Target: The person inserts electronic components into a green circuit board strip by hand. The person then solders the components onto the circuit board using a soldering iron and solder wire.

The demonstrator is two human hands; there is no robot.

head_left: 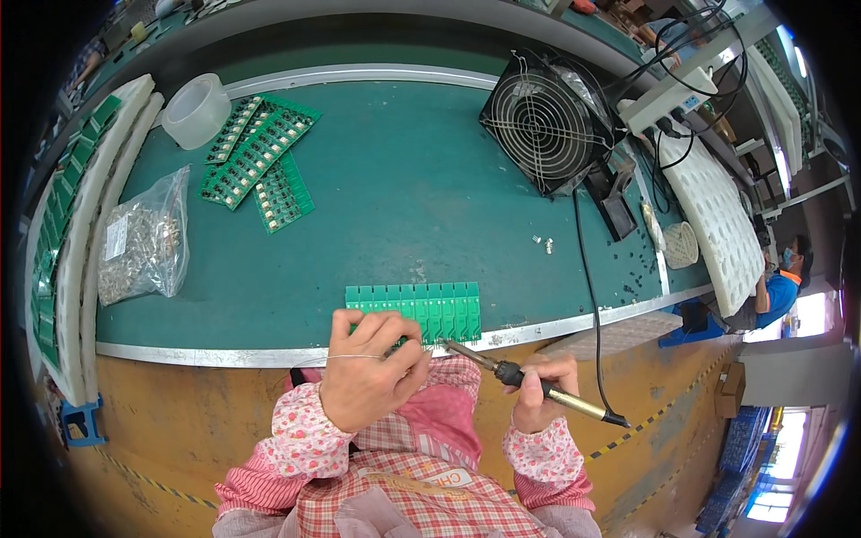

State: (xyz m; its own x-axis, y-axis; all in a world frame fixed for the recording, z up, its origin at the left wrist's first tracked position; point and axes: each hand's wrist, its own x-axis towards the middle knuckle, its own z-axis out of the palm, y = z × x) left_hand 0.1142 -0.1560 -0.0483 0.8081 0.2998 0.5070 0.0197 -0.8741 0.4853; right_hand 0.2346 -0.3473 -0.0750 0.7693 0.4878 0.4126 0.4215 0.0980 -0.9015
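A green circuit board panel (pixel 446 309), split into narrow strips, lies at the front edge of the bench. My left hand (pixel 372 363) rests over its left part with curled fingers; a thin solder wire (pixel 352 356) runs across them. The fingers hide part of the panel. In my right hand (pixel 545 390) is a soldering iron (pixel 508 373), held like a pen. Its tip meets the panel's near edge, just right of my left fingers. From the iron's rear end a black cord (pixel 587 269) climbs along the bench.
Populated circuit boards (pixel 256 157) are piled at the far left, near a clear tape roll (pixel 196 112) and a bag of small metal parts (pixel 145 240). A black fan (pixel 552 121) stands far right. White foam trays (pixel 704 211) flank the bench. A person (pixel 778 291) sits at right.
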